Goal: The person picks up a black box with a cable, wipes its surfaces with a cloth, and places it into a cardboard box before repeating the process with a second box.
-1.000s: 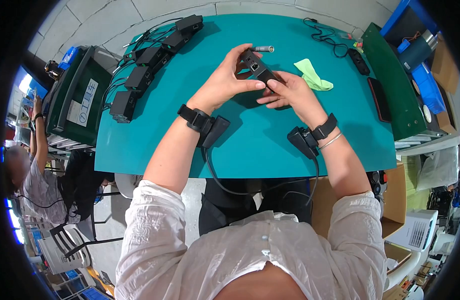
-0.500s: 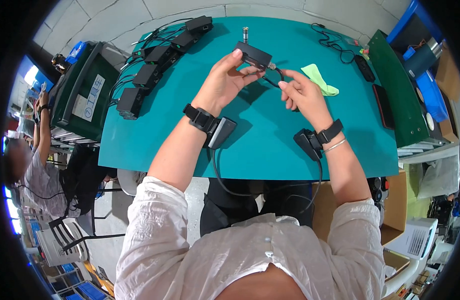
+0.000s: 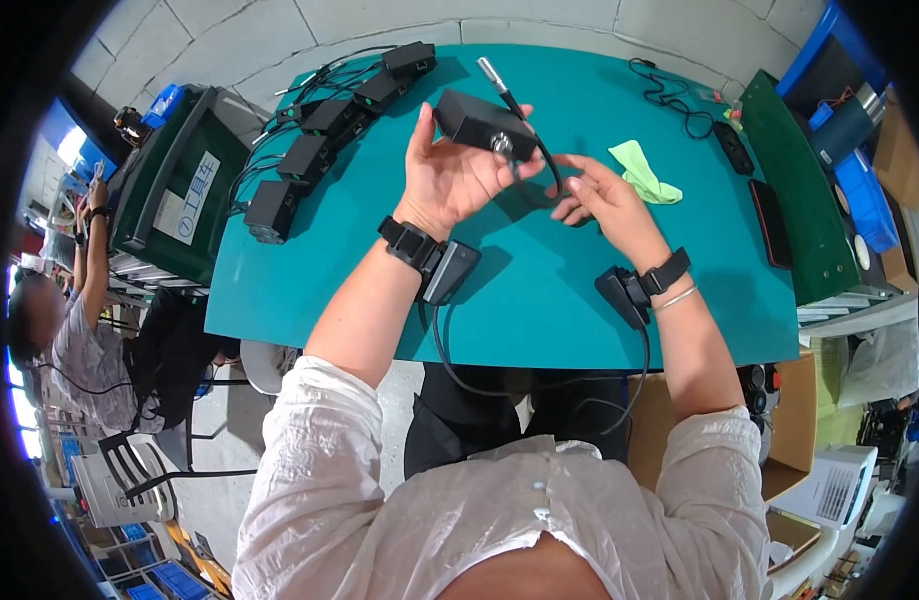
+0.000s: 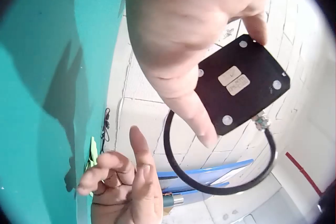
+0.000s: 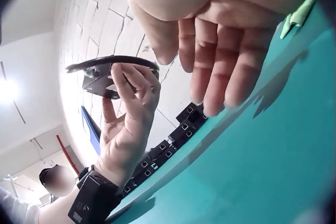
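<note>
In the head view the left hand [image 3: 444, 185] holds a black box [image 3: 476, 122] above the green table, thumb at one edge and fingers around the other side. A black cable [image 3: 541, 150] leaves a metal connector on the box and loops up to a silver plug [image 3: 491, 75]. The left wrist view shows the box's flat face [image 4: 252, 95] with two pale labels and round pads at its corners. Just right of the cable, the right hand [image 3: 609, 200] hovers with loosely bent fingers; its fingers [image 5: 223, 66] hold nothing in the right wrist view.
Several black boxes [image 3: 306, 158] with cables line the table's left side. A light green cloth [image 3: 643, 172], a power strip [image 3: 731, 147] and a dark phone-like object [image 3: 769, 223] lie at the right. Green cabinets [image 3: 169, 190] flank the table [image 3: 539, 320]; another person [image 3: 74, 340] is at far left.
The box has turned in the left hand and its cable has swung round, with the plug now pointing up-left. The right hand has let go of the cable and moved slightly right.
</note>
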### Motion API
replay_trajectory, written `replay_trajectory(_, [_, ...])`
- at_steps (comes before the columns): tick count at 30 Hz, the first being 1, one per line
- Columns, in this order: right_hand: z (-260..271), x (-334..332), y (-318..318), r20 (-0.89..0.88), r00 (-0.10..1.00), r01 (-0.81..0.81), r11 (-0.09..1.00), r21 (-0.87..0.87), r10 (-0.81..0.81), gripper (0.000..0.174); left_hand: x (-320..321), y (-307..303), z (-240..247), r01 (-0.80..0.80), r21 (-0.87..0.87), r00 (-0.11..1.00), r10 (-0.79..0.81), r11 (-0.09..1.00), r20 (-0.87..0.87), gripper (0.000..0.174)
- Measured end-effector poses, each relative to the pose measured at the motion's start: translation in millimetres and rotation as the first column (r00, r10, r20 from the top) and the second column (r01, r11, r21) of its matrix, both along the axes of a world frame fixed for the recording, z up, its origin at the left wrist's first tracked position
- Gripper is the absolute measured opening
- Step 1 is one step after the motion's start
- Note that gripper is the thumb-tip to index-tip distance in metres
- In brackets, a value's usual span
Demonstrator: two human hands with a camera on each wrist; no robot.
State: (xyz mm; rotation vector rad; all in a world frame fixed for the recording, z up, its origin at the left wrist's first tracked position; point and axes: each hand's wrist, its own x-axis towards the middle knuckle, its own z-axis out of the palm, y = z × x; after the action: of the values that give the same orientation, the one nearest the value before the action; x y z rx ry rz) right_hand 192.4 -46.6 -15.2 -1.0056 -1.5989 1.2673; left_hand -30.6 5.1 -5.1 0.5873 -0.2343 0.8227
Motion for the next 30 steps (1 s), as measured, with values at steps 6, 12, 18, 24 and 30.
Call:
replay_trajectory(6, [7, -10, -8, -0.381, 0.900, -0.300, 0.935, -0.188, 0.212, 0.050, 6, -11, 0, 0.026, -0.077, 0.993, -0.034, 0.997, -0.114, 0.100])
replay_trajectory(12, [7, 15, 6, -0.544, 0.825, -0.267, 0.955, -0.133, 0.155, 0.054, 10, -13, 6, -0.096, 0.012, 0.970, 0.096, 0.995, -0.224, 0.091])
replay_trajectory(18, [9, 25, 12, -0.562, 0.814, 0.126, 0.989, -0.074, -0.146, 0.049, 11, -9, 5, -0.220, -0.176, 0.967, 0.191, 0.959, -0.170, 0.076])
replay_trajectory(24, [-1, 55, 25, -0.850, 0.522, 0.025, 0.997, -0.072, -0.074, 0.032, 4, 5, -7, -0.403, -0.263, 0.915, 0.385, 0.877, -0.120, 0.079])
replay_trajectory(30, [-2, 73, 33, -0.941, 0.318, 0.154, 0.986, -0.068, -0.114, 0.024, -1, 12, -11, -0.470, -0.393, 0.874, 0.478, 0.790, -0.082, 0.074])
